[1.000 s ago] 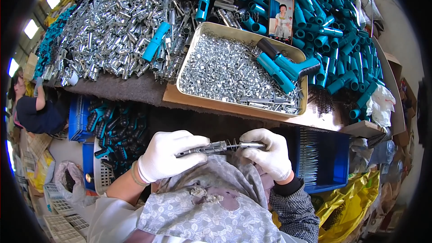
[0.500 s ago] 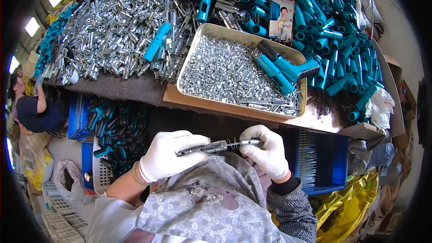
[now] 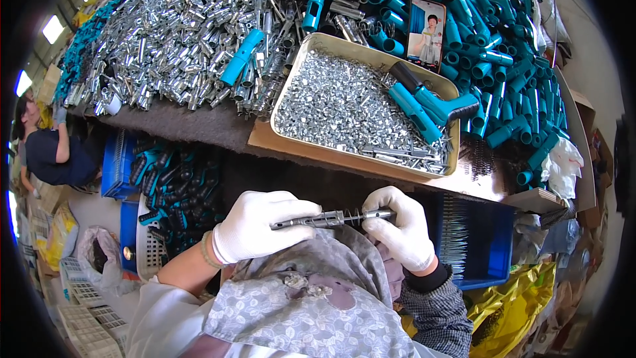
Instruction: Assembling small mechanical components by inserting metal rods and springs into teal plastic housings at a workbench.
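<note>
White gloves cover both my hands above the grey patterned apron [image 3: 291, 321]. Wrapped round a slotted metal tube [image 3: 329, 219], my left hand [image 3: 257, 227] holds it nearly level. My right hand [image 3: 401, 227] pinches a short metal sleeve [image 3: 379, 213] between thumb and fingers. A thin rod with a coil spring [image 3: 352, 217] bridges the gap between tube and sleeve. Beyond my hands, a cream tray [image 3: 358, 163] holds many small shiny metal pieces. A teal pistol-shaped handle [image 3: 440, 107] and a teal slotted tube [image 3: 414, 114] lie across its right side.
Metal tubes [image 3: 179, 40] are heaped at the far left, teal tubes [image 3: 503, 73] at the far right. A phone [image 3: 426, 33] leans behind the tray. Blue bins [image 3: 491, 242] stand below the table edge. Another person [image 3: 56, 152] works at the far left.
The metal tube and the sleeve have come slightly closer together, with less spring showing between them. The whole view has shifted a little, so the bench appears further right.
</note>
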`<state>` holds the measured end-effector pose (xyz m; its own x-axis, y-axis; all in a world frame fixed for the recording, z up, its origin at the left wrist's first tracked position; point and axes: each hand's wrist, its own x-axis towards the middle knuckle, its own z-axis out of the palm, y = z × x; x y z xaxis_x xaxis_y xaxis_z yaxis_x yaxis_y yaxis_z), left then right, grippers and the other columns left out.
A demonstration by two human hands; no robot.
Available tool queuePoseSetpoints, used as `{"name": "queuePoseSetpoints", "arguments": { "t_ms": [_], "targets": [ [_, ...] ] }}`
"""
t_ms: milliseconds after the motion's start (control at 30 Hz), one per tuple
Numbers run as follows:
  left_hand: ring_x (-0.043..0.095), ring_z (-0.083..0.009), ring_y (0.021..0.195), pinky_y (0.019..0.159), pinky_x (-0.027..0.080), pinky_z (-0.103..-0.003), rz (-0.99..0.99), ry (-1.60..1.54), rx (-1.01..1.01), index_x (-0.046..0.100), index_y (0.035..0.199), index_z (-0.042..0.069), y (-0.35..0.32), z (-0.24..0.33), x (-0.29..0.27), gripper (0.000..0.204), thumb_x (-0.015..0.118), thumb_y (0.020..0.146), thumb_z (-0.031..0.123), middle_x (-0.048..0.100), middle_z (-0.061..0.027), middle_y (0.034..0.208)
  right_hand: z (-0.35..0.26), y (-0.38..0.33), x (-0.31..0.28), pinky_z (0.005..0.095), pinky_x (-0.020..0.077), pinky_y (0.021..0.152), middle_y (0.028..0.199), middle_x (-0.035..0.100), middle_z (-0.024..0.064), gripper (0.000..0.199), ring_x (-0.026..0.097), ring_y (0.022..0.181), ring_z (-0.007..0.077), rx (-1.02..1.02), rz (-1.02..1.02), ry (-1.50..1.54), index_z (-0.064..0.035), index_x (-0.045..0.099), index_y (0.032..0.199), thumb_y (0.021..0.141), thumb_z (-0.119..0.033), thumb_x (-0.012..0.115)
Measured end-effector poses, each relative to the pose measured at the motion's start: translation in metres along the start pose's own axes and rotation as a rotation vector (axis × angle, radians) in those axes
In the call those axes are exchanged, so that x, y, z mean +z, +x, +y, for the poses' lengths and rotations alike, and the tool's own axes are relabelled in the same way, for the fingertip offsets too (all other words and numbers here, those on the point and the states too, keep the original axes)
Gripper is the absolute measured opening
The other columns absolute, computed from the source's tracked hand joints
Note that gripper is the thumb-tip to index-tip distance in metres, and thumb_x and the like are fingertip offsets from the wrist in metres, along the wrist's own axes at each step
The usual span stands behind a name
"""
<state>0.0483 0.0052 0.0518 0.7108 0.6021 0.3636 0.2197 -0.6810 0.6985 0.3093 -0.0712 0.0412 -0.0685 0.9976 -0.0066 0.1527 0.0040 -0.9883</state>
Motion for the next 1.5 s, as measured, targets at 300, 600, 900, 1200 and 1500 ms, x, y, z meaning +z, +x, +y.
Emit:
{"name": "queuePoseSetpoints", "arguments": {
  "t_ms": [300, 600, 900, 1200, 1500],
  "targets": [
    [0.07, -0.0222, 0.068, 0.06, 0.054, -0.029, -0.015, 0.017, 0.004, 0.073, 0.102, 0.0, 0.0, 0.001, 0.003, 0.031, 0.085, 0.074, 0.009, 0.071, -0.0123, 0.085, -0.009, 0.002, 0.002, 0.0298, 0.0524, 0.073, 0.09, 0.066, 0.0096, 0.02, 0.064, 0.077, 0.0189, -0.098, -0.061, -0.18, -0.0009, 0.062, 0.097, 0.083, -0.011, 0.072],
    [0.069, -0.0228, 0.066, 0.058, 0.054, -0.029, -0.041, -0.259, 0.064, 0.073, 0.104, -0.001, -0.01, -0.019, 0.017, 0.031, 0.083, 0.077, 0.009, 0.071, -0.0132, 0.085, 0.002, -0.001, 0.014, 0.0334, 0.0499, 0.065, 0.084, 0.058, 0.0122, 0.027, 0.06, 0.069, 0.0264, -0.347, -0.124, -0.335, -0.0015, 0.056, 0.101, 0.088, -0.017, 0.074],
    [0.067, -0.0233, 0.063, 0.057, 0.052, -0.03, 0.106, -0.156, -0.047, 0.073, 0.104, 0.0, -0.007, -0.007, 0.023, 0.03, 0.082, 0.077, 0.009, 0.069, -0.0121, 0.081, -0.007, -0.001, 0.011, 0.0326, 0.0526, 0.078, 0.102, 0.064, 0.0137, 0.025, 0.065, 0.084, 0.0218, -0.161, 0.012, -0.006, 0.0016, 0.054, 0.114, 0.089, -0.004, 0.057],
    [0.068, -0.0242, 0.064, 0.056, 0.053, -0.031, 0.17, -0.041, -0.003, 0.073, 0.103, 0.003, -0.003, -0.003, 0.024, 0.03, 0.083, 0.076, 0.012, 0.069, -0.0115, 0.081, 0.013, -0.015, 0.039, 0.0316, 0.0505, 0.089, 0.112, 0.062, 0.0169, 0.032, 0.062, 0.1, 0.0231, -0.249, 0.169, 0.013, 0.0075, 0.063, 0.112, 0.081, 0.011, 0.053],
    [0.068, -0.0243, 0.063, 0.055, 0.054, -0.031, 0.171, 0.157, 0.068, 0.073, 0.101, 0.005, -0.002, -0.003, 0.02, 0.03, 0.084, 0.075, 0.016, 0.069, -0.0093, 0.082, -0.011, -0.022, 0.039, 0.0305, 0.0502, 0.092, 0.112, 0.063, 0.0146, 0.033, 0.063, 0.102, 0.0209, 0.111, 0.111, 0.258, 0.0057, 0.064, 0.118, 0.087, 0.005, 0.054]
  ]
}}
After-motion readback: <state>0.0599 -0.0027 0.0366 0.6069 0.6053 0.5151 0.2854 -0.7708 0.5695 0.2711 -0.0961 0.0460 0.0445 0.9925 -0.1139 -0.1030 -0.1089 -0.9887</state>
